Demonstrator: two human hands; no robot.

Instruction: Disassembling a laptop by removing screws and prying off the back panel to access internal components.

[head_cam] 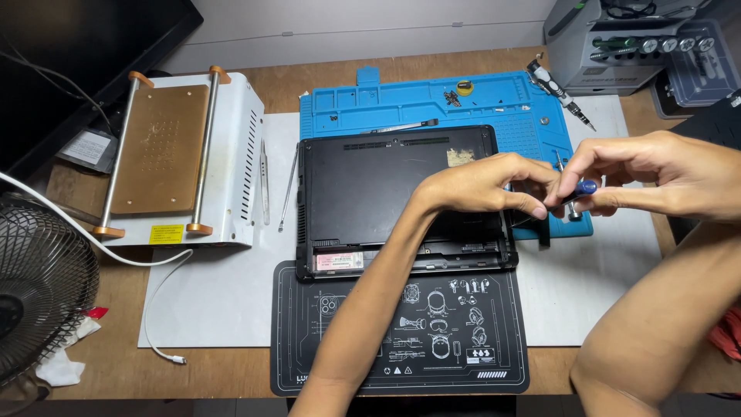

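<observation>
A brown wooden surface (231,371) fills the head view, with a white sheet (224,309) spread over its middle. In the center lies a black laptop (370,193), bottom side up, resting partly on a blue work mat (432,100) and partly on a black mat with white drawings (463,340). At the left of the frame stands a white box machine with a brown plate (177,154), and a fan (38,293) sits at the lower left. Thin tweezers (265,181) lie on the sheet beside the laptop.

At the right of the frame, both hands meet over the laptop's right edge. The right hand (656,174) pinches a small screwdriver with a blue handle (583,188), its fingers closed on it. The left hand (486,185) has its fingers curled close, the tips touching the tool's end (what sits between them is too small to tell).

The tool's tip could slip and scratch the laptop if the hands wobble. A tiny part could drop and roll away into the mats.
</observation>
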